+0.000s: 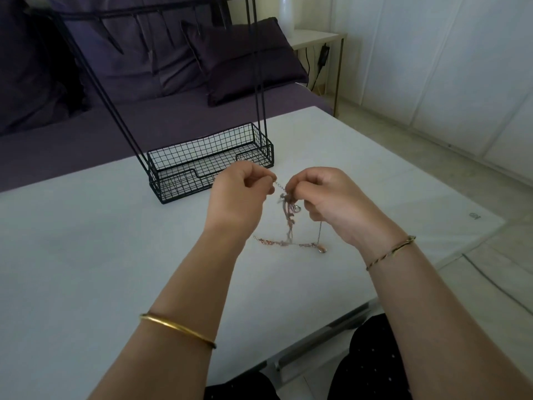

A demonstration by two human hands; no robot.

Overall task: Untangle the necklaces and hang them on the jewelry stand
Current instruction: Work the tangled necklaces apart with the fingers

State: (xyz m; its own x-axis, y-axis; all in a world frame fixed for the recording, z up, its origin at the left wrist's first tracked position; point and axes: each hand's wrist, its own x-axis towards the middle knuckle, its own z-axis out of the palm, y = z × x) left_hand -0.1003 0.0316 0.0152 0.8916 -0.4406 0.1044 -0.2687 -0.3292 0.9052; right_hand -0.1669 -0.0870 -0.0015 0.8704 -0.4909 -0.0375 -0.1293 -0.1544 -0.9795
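untangling is in hand: left hand [242,183] pinches a chain end, right hand [323,194] grips the knot of necklaces [288,220], just in front of the stand [210,166], tails trailing on the desk [86,226]. next, i judge, tease one strand free.

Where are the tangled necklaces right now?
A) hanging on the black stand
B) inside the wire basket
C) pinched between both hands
C: the left hand and right hand both pinch the tangled necklaces, whose loose ends trail on the table.
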